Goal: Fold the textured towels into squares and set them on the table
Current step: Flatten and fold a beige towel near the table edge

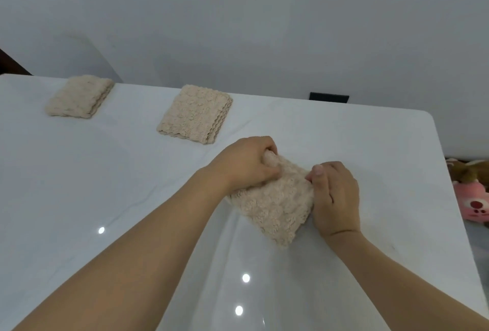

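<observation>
Towel in hand (277, 203): beige, nubbly, lying on the white table (105, 172) at centre-right of the frame, already folded down to a thick, roughly square pad set at a slant.

Left hand (246, 164) sits on the pad's upper-left corner, fingers curled round a bunched edge of cloth. Right hand (336, 198) lies along the pad's right edge, thumb up, fingers wrapped down over that side; it looks clamped on the towel, though the fingertips themselves are hidden under the hand.

Step, as I judge it: the last fold is being closed or squared up, with the layers being pulled into line. The near corner at lower centre looks a little ragged.

Next move probably calls for tucking the bunched corner flat, evening the edges, pressing the pad down, then letting go so it rests in the row.

Count:
- Towels: three. One under the hands; one finished square (195, 115) just above it at upper centre; another finished square (79, 96) at upper left, well apart from the first two.
- Hands: two, both on the same towel.
- Plush toys (473, 198): off the table at the right edge, a pink one and at least one brown one, partly cut off.
- Dark socket plate (329, 98): one, on the wall behind the table.
</observation>
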### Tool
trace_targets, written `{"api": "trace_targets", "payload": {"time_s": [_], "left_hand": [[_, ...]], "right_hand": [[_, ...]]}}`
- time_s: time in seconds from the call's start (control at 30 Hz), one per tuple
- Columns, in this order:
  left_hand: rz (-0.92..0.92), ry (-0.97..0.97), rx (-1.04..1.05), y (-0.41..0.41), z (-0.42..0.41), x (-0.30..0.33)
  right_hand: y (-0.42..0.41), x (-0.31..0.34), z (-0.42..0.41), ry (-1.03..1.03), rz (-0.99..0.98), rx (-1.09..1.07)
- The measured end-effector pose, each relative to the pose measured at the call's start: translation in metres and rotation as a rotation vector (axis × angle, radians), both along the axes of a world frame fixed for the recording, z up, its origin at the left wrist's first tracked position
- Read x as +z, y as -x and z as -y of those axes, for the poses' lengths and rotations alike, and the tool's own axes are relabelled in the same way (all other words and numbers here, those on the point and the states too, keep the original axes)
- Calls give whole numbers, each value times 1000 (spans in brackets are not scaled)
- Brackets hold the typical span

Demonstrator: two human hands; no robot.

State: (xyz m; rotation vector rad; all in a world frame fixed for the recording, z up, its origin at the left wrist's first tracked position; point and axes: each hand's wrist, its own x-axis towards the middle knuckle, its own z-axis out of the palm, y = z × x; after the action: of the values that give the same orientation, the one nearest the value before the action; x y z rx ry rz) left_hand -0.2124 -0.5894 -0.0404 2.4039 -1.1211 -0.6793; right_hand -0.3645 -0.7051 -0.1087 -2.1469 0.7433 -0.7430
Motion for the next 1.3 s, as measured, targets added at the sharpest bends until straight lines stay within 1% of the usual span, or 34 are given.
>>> {"api": "trace_targets", "payload": {"time_s": [0.13,0.27,0.33,0.43,0.53,0.6,0.67,0.73,0.83,0.93,1.0,1.1,1.23,1.3], "left_hand": [[-237,86,243,-3,-16,-14],[-360,124,365,-5,-24,-26],[-357,142,380,-4,-24,-29],[-339,220,383,0,-24,-32],[-203,211,329,4,-25,-33],[-160,206,312,7,-24,-33],[-203,241,318,9,-24,-33],[-268,319,339,10,-27,-31],[-272,373,326,11,-35,-29],[-309,370,322,11,-35,-30],[-368,337,348,9,-30,-31],[-404,286,389,3,-24,-28],[-514,317,382,1,-24,-22],[-507,304,416,1,-24,-24]], "right_hand": [[-2,-3,-1,76,-90,-23],[-3,-6,-5,137,-161,-29],[-3,-6,-5,140,-195,-29],[-4,-7,-5,179,-236,-28],[-5,-8,-5,205,-285,-10],[-5,-9,-4,230,-300,8],[-5,-9,-3,247,-293,26],[-4,-11,-3,247,-286,42],[-3,-13,-2,252,-279,59],[-2,-14,-2,244,-256,68],[-3,-14,-1,235,-244,70],[-4,-14,-2,210,-225,71],[-4,-12,-2,192,-201,65],[-4,-10,-2,172,-202,72]]}}
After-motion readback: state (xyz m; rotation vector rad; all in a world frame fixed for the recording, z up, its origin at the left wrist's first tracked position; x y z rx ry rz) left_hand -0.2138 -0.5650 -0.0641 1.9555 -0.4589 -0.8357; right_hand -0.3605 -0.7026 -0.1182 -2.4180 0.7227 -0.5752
